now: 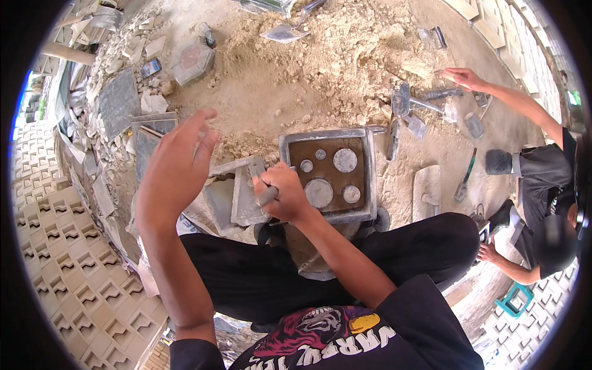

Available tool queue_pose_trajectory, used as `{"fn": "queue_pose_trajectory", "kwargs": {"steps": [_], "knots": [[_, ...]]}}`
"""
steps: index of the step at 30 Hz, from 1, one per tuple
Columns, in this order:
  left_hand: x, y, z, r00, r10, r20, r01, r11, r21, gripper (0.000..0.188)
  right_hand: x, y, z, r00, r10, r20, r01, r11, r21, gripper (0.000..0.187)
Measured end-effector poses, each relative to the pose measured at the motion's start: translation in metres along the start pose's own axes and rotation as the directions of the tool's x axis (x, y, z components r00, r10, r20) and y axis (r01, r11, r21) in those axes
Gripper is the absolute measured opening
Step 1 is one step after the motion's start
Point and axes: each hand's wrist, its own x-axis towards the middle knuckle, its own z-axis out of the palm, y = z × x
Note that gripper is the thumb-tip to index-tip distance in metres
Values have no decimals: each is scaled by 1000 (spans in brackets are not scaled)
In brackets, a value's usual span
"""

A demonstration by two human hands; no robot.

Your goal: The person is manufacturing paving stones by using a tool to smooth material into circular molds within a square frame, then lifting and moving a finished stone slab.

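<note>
In front of me is a square grey mould (370, 179) with a brown bottom, in which several round grey discs (319, 193) of different sizes lie. At its left edge my right hand (285, 192) is closed round the thick grey handle (267, 196) of a small tool that looks like a trowel; its flat grey end (255, 166) shows just beyond the fingers. My left hand (179, 163) is raised farther left, with fingers stretched and nothing in it, above some grey slabs. Part of the tool is hidden by my right hand.
Loose sandy rubble (320, 68) spreads behind the mould, with a pointed trowel (285, 33) on it. A mallet (401, 100) and other tools lie right of centre. A co-worker (546, 179) sits at the right, one arm stretched over the ground. Patterned tiles (68, 246) are stacked left.
</note>
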Motion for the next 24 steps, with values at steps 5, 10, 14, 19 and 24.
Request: {"fn": "queue_pose_trajectory", "kwargs": {"steps": [5, 10, 14, 19, 24], "knots": [[0, -19, 1, 999, -52, 5, 52, 999, 10, 33, 12, -16, -7, 998, -55, -15, 56, 990, 127, 33], [6, -18, 1, 1000, -7, 2, 7, 996, 83, 37, 15, 10, -4, 1000, -1, -23, 3, 999, 55, 33], [-1, -26, 4, 997, -44, 68, 38, 996, 80, 39, 22, -14, -10, 998, -39, -59, 46, 990, 132, 31], [6, -21, 0, 995, -66, 73, 62, 996, 64, 40, 15, 13, -6, 997, 50, 54, -51, 999, 15, 22], [2, -25, 2, 989, -87, 117, 79, 994, 71, 41, 24, -11, -12, 998, -58, -10, 58, 991, 122, 13]]}}
